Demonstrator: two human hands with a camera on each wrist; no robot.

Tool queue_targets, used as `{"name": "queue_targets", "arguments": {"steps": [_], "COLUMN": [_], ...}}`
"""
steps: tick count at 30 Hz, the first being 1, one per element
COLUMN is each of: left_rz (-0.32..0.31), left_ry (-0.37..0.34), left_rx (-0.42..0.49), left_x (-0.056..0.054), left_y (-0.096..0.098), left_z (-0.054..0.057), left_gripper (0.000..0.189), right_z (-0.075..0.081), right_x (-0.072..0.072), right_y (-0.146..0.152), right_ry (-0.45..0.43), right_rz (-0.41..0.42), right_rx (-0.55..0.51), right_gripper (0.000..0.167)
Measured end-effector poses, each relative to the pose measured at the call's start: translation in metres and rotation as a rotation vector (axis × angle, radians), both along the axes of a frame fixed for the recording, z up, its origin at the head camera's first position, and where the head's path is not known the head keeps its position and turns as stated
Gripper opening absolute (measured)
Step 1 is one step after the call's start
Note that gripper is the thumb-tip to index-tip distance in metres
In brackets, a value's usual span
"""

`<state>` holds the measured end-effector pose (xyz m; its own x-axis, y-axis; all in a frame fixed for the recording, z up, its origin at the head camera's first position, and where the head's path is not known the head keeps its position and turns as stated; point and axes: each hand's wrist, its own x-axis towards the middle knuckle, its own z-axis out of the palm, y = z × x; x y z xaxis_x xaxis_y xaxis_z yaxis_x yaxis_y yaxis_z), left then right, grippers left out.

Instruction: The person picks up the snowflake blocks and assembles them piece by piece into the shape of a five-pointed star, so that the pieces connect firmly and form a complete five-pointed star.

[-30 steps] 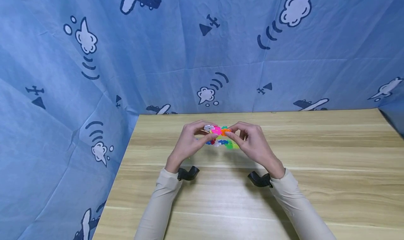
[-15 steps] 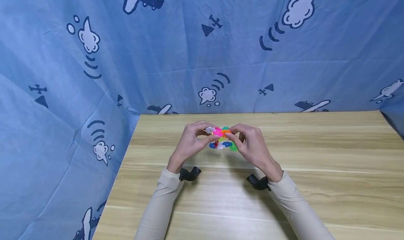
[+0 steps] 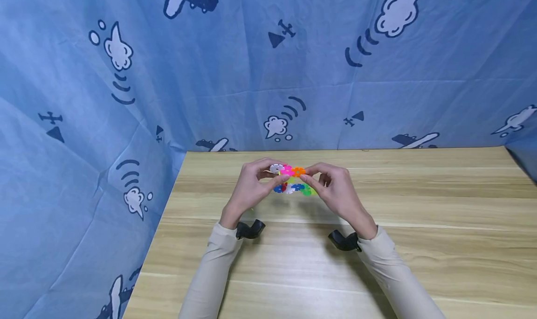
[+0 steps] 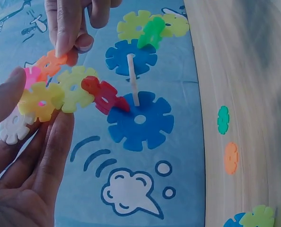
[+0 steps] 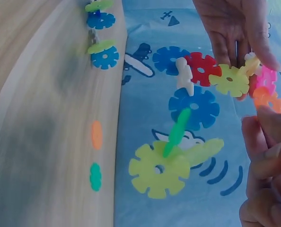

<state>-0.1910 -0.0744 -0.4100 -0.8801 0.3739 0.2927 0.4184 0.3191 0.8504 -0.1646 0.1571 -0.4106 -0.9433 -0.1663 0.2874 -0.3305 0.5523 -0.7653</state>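
Running sideways, linked discs point(image 3: 287, 170), orange end point(image 3: 298, 171) toward right hand point(image 3: 340, 188)

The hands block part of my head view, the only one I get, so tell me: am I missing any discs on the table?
Observer: Yes, the right wrist view shows an orange disc and a green disc lying apart on the table.
Operator: What else barely shows for me?
Observer: The left wrist view shows the notched face of a yellow disc between the thumb and fingers of the left hand.
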Motion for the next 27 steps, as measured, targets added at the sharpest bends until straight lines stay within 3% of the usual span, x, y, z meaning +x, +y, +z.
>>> {"name": "queue_targets", "arguments": {"steps": [8,16,27], "left_rz": [-0.044,0.025,-0.012], "left_ry": [-0.004,0.106,0.141], "left_rx": [-0.007,-0.06,-0.063], "left_x": [0.0,0.001,0.003], "left_y": [-0.002,0.0,0.001], "left_z": [-0.001,0.003,0.004], "left_gripper": [0.038,0.019,0.009], "right_z": [-0.003,-0.005,-0.007], "right_x": [-0.001,-0.001,0.002], "right_y": [0.002,-0.001,-0.009], "right_ry": [0.04,0.096,0.117], "right_rz": [0.019,0.056,0.101], "right_rx": [0.003,0.026,0.032], "right_gripper": [0.01,0.008,0.008]}}
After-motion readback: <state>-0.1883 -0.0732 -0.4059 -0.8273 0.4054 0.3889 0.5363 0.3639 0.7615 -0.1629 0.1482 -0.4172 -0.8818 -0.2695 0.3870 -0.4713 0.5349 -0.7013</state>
